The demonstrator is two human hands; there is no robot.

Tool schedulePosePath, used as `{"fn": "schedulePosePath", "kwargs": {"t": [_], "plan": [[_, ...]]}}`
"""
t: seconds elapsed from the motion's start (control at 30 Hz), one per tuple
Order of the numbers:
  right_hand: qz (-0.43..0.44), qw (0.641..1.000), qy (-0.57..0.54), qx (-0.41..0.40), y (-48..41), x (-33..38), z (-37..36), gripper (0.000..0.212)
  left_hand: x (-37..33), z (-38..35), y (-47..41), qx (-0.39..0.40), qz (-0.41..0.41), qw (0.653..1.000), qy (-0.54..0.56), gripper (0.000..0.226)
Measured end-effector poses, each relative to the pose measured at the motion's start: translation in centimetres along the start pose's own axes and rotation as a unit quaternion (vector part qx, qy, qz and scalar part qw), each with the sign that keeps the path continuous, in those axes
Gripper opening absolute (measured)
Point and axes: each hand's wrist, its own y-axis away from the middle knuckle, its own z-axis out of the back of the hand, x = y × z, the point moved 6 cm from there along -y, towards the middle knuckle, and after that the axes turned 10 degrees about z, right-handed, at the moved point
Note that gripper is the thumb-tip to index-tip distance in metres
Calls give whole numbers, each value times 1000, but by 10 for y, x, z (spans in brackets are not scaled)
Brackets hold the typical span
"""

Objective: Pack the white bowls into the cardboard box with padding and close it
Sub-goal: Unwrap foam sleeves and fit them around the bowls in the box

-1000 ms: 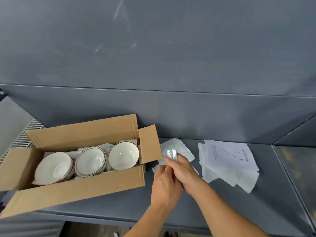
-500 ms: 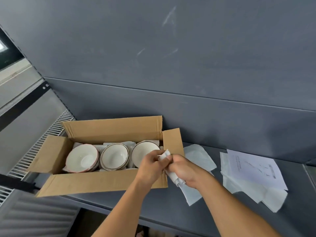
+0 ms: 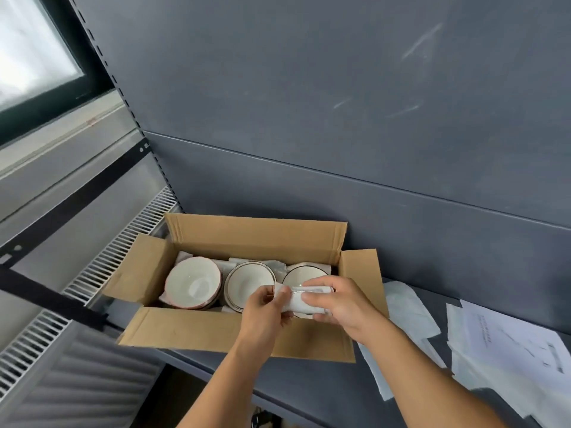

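Left hand (image 3: 262,307) and right hand (image 3: 335,301) both grip rolled padding (image 3: 298,299) over box (image 3: 234,330), likely gap filler beside bowls (image 3: 193,281).

Cardboard box (image 3: 234,332) is open with all four flaps out, on the shelf with its long side facing the camera. Three white bowls stand in a row inside, mouths up: left bowl (image 3: 193,284) has a reddish rim, middle bowl (image 3: 247,282) and right bowl (image 3: 304,273) have dark rims, with white padding sheets (image 3: 278,265) tucked between and behind them. Padding roll (image 3: 301,299) is over the right bowl, with the left hand (image 3: 262,313) pinching one end and the right hand (image 3: 343,304) wrapped round the other.
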Motion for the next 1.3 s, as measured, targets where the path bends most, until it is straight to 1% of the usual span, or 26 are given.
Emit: {"fn": "schedulePosePath", "kwargs": {"t": [0.1,0.17,0.2,0.23,0.3,0.37,0.43,0.5,0.6,0.67,0.7,0.77,0.8,0.87,0.93,0.97,1.03,1.07,1.13,1.2,1.3], "plan": [[12,997,-43,-69,-14,-5,-12,14,-1,15,-6,-8,15,999,42,16],[27,994,-48,-93,-24,-6,-21,5,-4,24,-9,-10,17,998,64,16],[35,994,-45,-98,-29,-6,-26,5,-6,28,-10,-14,15,997,72,15],[39,994,-37,-95,-35,-7,-31,6,-8,32,-11,-22,14,996,80,13],[38,997,-15,-58,-45,-8,-45,7,-11,42,-15,-41,16,993,107,11],[36,999,7,-12,-54,-10,-56,14,-12,52,-20,-60,27,990,127,14],[38,999,19,1,-65,-13,-62,13,-14,61,-26,-70,37,989,128,17],[38,999,17,1,-76,-13,-70,7,-17,70,-33,-73,36,990,115,16],[33,999,25,-4,-96,-10,-82,8,-27,88,-42,-84,20,993,86,31],[35,998,53,-21,-113,-8,-83,7,-39,104,-46,-113,-12,993,13,30],[38,996,76,-33,-122,-7,-82,8,-45,114,-48,-142,-33,988,-54,26],[42,989,126,-59,-138,-7,-81,21,-57,131,-53,-204,-63,954,-210,19],[44,986,146,-73,-144,-7,-82,28,-61,138,-56,-219,-67,934,-274,20],[53,977,183,-98,-151,-6,-89,35,-62,145,-68,-215,-64,906,-358,31],[68,968,215,-111,-156,-7,-97,32,-62,147,-78,-208,-67,882,-417,39],[72,965,223,-115,-158,-8,-102,28,-63,148,-82,-208,-75,865,-451,43],[78,960,237,-124,-160,-8,-108,24,-64,146,-90,-205,-85,818,-531,51],[82,958,245,-127,-160,-8,-111,25,-65,145,-93,-199,-83,798,-563,56],[89,953,259,-130,-163,-8,-114,17,-65,141,-99,-179,-74,769,-609,64],[96,951,262,-133,-162,-7,-115,14,-66,138,-103,-162,-66,752,-635,68],[109,954,245,-135,-158,-5,-112,13,-66,134,-105,-168,-69,737,-650,60]]}}
